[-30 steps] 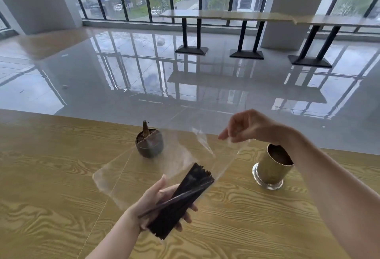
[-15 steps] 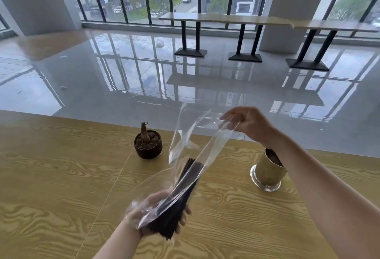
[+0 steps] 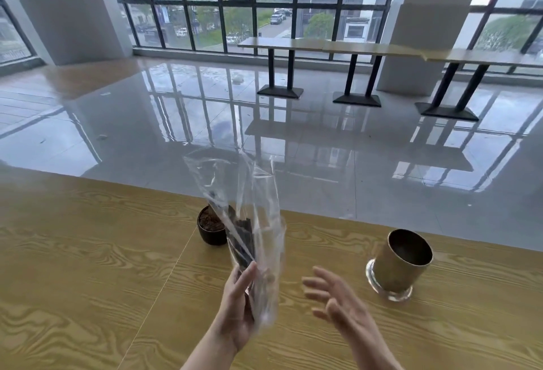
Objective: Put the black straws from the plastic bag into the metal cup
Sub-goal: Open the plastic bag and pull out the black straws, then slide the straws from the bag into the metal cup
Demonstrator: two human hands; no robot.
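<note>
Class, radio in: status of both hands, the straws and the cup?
Left hand grips plastic bag upright, black straws inside. Right hand open, empty. Metal cup empty, unobstructed.

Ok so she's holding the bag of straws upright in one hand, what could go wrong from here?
The left hand grips only the lower end of the plastic bag, so its limp top may fold over and block the right hand, which is open and holds nothing. The black straws sit loose inside and could spill over the table. The metal cup could be knocked over during the reach.
</note>
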